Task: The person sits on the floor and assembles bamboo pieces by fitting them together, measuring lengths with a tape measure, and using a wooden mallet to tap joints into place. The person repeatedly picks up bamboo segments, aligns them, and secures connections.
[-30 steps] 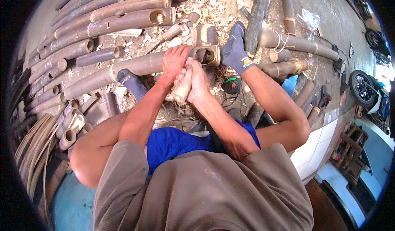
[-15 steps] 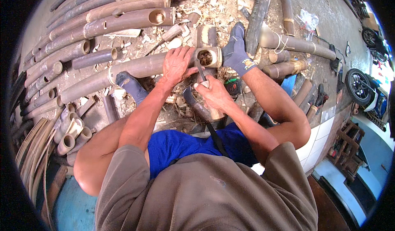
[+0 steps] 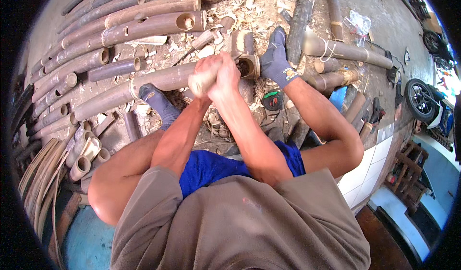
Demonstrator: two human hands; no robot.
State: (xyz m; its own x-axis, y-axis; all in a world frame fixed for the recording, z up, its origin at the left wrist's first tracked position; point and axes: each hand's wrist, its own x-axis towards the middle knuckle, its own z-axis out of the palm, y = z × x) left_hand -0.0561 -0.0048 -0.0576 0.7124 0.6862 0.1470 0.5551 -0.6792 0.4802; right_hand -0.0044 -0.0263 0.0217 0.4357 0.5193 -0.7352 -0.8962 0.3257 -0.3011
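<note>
Both my hands are closed together, one against the other, over a thick brown bamboo pole (image 3: 165,78) that lies across in front of me. My left hand (image 3: 205,64) and my right hand (image 3: 227,74) wrap a knife with a pale, rounded handle end (image 3: 200,83). Its blade is mostly hidden behind the fingers, toward the pole's right end. Just right of my hands, a round hole (image 3: 245,67) opens in the top of the pole. My left foot (image 3: 158,102) rests against the pole's near side, and my right foot (image 3: 274,58) is beside its right end.
Several bamboo poles (image 3: 144,30) lie in rows at the far left, some with cut holes. Wood shavings (image 3: 254,22) litter the floor. A black-and-green tape measure (image 3: 272,101) lies by my right leg, near a blue saw blade (image 3: 338,97). A motorbike wheel (image 3: 418,98) stands at the right.
My left hand has left its flat rest on the pole and joined the right on the knife. My right hand has risen up and leftward, turning the handle end toward the left.
</note>
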